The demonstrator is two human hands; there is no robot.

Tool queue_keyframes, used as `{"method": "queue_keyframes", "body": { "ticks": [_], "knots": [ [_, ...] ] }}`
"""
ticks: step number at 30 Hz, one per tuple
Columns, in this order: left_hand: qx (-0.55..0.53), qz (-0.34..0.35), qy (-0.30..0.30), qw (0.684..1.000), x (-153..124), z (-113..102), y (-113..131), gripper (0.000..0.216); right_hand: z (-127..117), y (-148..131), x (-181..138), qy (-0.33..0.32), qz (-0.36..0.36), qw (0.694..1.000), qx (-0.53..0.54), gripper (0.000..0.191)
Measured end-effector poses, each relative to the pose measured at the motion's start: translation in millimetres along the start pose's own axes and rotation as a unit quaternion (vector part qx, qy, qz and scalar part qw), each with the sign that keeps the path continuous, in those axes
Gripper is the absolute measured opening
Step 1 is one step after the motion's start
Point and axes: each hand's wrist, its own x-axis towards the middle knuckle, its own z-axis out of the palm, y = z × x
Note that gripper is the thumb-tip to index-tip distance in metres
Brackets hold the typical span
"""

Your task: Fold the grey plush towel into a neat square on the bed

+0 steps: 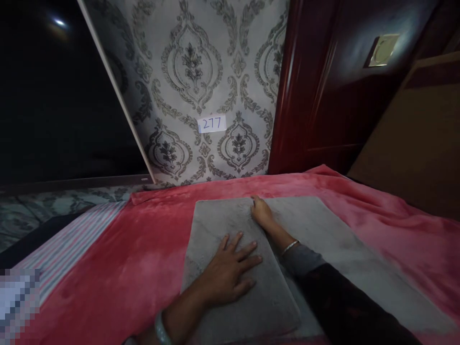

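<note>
A grey, soft-looking mat [334,244] lies across a red blanket. Its left side is folded over, and the folded flap [215,225] makes a thicker layer ending in a slanting edge near the middle. My left hand [230,273] rests flat on this flap, fingers spread, palm down. Farther off, my right hand [262,213] is closed at the far corner of the flap, with its fingers curled on the mat's edge. The fingertips' underside is hidden. Part of the mat disappears beneath my right forearm.
The red blanket [154,258] surrounds the mat, wrinkled on the right. Striped cloth [79,239] lies at the left. Behind are a dark screen [64,105], patterned wallpaper with a paper label [212,123] reading 277, and a dark red wooden panel [316,96]. A brown board [417,134] leans at right.
</note>
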Motion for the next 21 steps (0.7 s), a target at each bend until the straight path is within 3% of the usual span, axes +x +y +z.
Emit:
{"method": "queue_keyframes", "body": {
  "ticks": [4,6,10,14,16,18,21],
  "knots": [
    [-0.021,-0.002,0.001,1.0,-2,-2,-1,0.058,-2,-20,-22,0.01,-0.152,0.986,-0.071,0.06],
    [-0.025,0.001,0.012,1.0,-3,-2,0,0.056,2,-26,-35,-0.033,-0.203,0.972,-0.114,0.065],
    [-0.02,0.014,0.03,0.999,-4,1,4,0.051,9,-23,-49,-0.131,-0.185,0.962,-0.154,0.066],
    [-0.021,0.015,0.081,0.996,-4,-3,0,0.032,7,-19,-49,-0.139,-0.188,0.96,-0.155,0.068],
    [-0.001,-0.052,0.119,0.992,-6,-7,-9,0.028,6,-18,-49,-0.141,-0.187,0.96,-0.156,0.068],
    [0.04,-0.162,0.141,0.976,-9,-11,-23,0.035,6,-18,-48,-0.14,-0.187,0.96,-0.155,0.068],
    [0.077,-0.292,0.096,0.949,-15,-11,-40,0.058,7,-17,-49,-0.139,-0.186,0.961,-0.152,0.068]
  ]
}}
